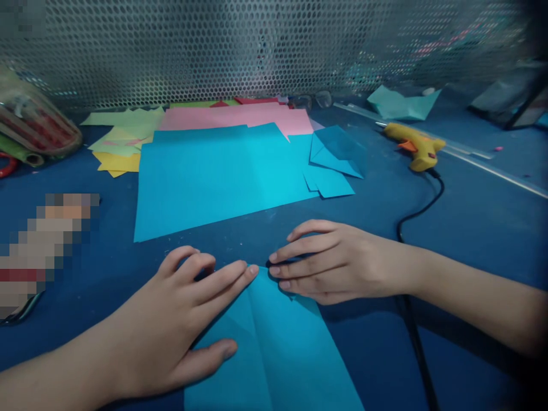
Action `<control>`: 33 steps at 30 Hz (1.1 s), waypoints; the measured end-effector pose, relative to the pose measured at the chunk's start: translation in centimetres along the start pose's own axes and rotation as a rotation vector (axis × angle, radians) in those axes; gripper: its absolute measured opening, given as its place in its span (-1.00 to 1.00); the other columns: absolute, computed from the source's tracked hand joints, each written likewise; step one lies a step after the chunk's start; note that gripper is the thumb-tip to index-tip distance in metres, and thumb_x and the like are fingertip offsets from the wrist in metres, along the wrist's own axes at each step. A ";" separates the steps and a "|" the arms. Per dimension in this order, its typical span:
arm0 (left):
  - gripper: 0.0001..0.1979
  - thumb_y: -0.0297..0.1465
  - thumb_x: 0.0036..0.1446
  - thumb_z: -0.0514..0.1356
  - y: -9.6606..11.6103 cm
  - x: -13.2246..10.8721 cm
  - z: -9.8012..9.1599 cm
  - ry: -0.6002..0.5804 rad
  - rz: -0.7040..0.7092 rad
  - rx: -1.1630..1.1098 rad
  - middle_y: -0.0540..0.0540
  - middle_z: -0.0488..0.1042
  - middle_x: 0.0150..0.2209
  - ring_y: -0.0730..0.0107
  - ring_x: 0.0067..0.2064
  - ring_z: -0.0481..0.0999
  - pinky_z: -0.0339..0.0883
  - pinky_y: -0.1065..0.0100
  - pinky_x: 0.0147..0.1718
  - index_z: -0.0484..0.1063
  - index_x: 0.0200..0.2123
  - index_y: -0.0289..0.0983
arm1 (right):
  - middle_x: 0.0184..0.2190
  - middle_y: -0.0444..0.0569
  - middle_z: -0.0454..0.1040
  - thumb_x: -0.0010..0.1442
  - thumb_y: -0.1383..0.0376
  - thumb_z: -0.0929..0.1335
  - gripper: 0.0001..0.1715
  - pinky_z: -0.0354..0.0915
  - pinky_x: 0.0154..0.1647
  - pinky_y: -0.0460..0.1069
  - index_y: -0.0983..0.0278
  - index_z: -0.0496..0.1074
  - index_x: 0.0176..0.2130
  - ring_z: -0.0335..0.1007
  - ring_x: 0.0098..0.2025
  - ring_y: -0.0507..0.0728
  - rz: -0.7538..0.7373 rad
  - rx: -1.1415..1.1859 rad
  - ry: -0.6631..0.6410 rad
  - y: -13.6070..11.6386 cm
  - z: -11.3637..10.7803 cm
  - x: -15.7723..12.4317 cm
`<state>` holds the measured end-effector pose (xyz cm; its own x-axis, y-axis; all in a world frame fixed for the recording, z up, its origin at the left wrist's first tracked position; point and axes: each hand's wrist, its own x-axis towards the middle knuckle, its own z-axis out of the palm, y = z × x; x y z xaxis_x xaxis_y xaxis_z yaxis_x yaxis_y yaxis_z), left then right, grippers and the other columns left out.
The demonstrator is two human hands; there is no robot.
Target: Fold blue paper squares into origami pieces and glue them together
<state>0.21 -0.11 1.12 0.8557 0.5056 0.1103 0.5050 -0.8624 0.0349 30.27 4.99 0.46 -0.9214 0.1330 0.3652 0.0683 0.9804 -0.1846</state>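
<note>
Desk (120,268): blue, and it's busy!
Near: creased paper (295,365), lying low in the middle.
Centre: big blue sheet (205,177), blue scraps (331,181) at its right end.
Left: jar (40,128), green roll (21,151) alongside.
Right: yellow glue gun (417,148), black cord (417,348) trailing.

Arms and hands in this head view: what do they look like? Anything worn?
Left hand and right hand: ungloved, slim fingers, no rings visible. Left forearm and right forearm: no sleeve, watch, bracelet or cable on the clearly visible parts.
</note>
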 end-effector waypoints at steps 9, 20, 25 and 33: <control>-0.37 -0.17 0.36 0.03 0.3 -0.2 0.3 -0.035 0.012 0.015 -0.01 0.36 0.28 0.09 0.04 0.31 -0.05 0.09 0.09 0.02 0.40 -0.25 | -0.02 -0.09 0.61 0.41 0.32 0.30 -0.75 0.08 0.38 0.00 0.31 0.57 -0.05 0.45 0.15 0.05 0.048 0.108 0.009 -0.1 -0.3 0.2; -0.33 -0.15 0.32 0.10 0.0 -0.1 0.0 -0.012 0.043 0.047 -0.13 0.43 0.07 0.14 -0.02 0.35 -0.01 0.16 0.04 0.04 0.40 -0.26 | -0.09 0.00 0.64 0.37 0.38 0.34 -0.81 0.18 0.30 -0.01 0.36 0.57 -0.11 0.52 0.06 0.06 0.044 0.156 0.077 -0.1 0.1 0.3; -0.41 -0.16 0.37 -0.05 0.6 -0.3 0.8 0.064 -0.065 0.025 -0.16 0.39 0.06 0.08 0.00 0.30 -0.01 0.10 0.05 0.09 0.37 -0.28 | -0.07 0.00 0.64 0.38 0.38 0.33 -0.79 0.18 0.30 -0.02 0.37 0.57 -0.10 0.51 0.07 0.07 0.054 0.173 0.066 -0.1 0.2 0.3; -0.44 -0.13 0.39 -0.09 1.1 -0.3 1.0 0.156 -0.079 0.027 -0.17 0.50 0.01 0.08 -0.03 0.29 0.03 0.10 0.03 0.21 0.28 -0.35 | -0.08 0.02 0.64 0.37 0.40 0.33 -0.80 0.26 0.24 -0.01 0.38 0.56 -0.10 0.52 0.07 0.08 0.053 0.201 0.095 -0.1 0.3 0.4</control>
<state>0.59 -1.22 0.13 0.7862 0.5599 0.2616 0.5748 -0.8179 0.0230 29.82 4.92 0.32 -0.8776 0.2063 0.4328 0.0294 0.9242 -0.3809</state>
